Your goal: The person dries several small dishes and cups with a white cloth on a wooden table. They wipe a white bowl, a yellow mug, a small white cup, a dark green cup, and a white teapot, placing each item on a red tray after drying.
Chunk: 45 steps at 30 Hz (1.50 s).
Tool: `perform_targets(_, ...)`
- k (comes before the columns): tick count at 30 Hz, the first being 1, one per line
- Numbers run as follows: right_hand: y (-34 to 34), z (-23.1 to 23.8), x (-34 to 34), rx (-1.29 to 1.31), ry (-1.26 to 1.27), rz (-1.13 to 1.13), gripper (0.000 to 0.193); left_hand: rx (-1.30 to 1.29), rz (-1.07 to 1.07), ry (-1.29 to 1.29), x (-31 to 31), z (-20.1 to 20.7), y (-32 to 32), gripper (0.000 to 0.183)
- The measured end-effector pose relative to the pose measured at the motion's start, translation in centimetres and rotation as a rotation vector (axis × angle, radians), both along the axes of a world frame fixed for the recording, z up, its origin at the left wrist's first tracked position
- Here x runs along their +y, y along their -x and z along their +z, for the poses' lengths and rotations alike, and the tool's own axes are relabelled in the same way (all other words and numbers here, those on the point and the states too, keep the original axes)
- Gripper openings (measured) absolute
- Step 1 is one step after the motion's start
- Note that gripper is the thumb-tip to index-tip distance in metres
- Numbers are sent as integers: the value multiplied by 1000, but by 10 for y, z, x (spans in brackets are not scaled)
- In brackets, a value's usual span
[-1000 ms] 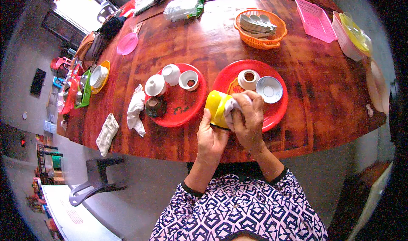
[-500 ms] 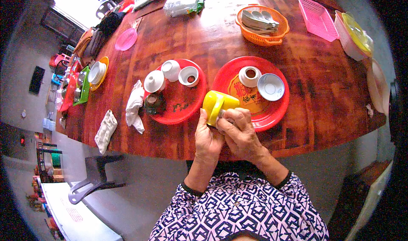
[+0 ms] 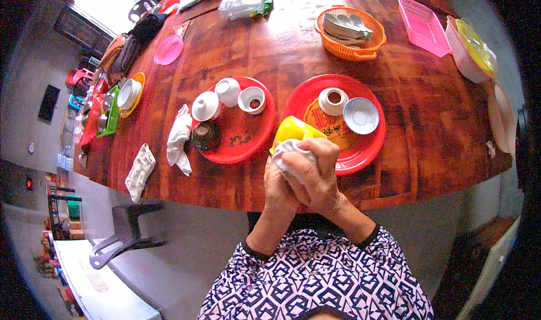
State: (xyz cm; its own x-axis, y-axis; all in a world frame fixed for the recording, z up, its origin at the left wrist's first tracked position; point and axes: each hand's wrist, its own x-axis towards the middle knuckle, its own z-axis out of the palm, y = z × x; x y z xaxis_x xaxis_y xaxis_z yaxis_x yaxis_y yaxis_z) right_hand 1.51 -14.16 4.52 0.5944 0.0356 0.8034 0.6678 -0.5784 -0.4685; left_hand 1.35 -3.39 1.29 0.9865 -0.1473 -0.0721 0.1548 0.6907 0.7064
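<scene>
A yellow mug (image 3: 294,129) is tilted between my hands, over the near left edge of the right red tray (image 3: 373,145). My left hand (image 3: 278,186) is closed around its lower side, with the fingers mostly hidden. Bunched in my right hand (image 3: 316,170) is a white cloth (image 3: 288,146), pressed against the mug and covering part of it. Just beyond, a white cup (image 3: 332,109) and a white bowl (image 3: 360,116) with a bluish rim stand on that tray.
Several white cups and a dark cup (image 3: 205,136) sit on the left red tray (image 3: 239,151). Two crumpled cloths lie to its left, one a white cloth (image 3: 179,139). Farther back are an orange basket (image 3: 352,52) of spoons and a pink basket (image 3: 422,27).
My right hand has moved the white cloth up over the mug's near side, so more cloth shows. The mug has shifted slightly right and turned, with its handle now mostly hidden.
</scene>
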Motion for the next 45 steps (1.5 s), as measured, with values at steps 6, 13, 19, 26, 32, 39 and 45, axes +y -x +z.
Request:
perform_targets(6,-20,-2,-17,246,-255,-46,10,262,91,183,-13,12,-7,32)
perform_targets(13,-15,-4,-29,634,-723,227,14,287,97,118,-10,6,-6,35)
perform_targets(19,14,-14,-20,246,-211,74,22,345,-11,265,0,13,-7,35)
perform_targets(26,-16,2,-25,347,-388,129,12,129,-24,71,8,29,3,46)
perform_targets(32,-7,-8,-24,658,-1022,252,17,107,-66,-15,23,22,7,50)
perform_targets(39,24,9,-6,138,-114,60,26,-117,-25,-382,41,21,6,29)
perform_targets(45,12,27,-26,324,-78,328,24,-310,-235,-710,56,47,8,28)
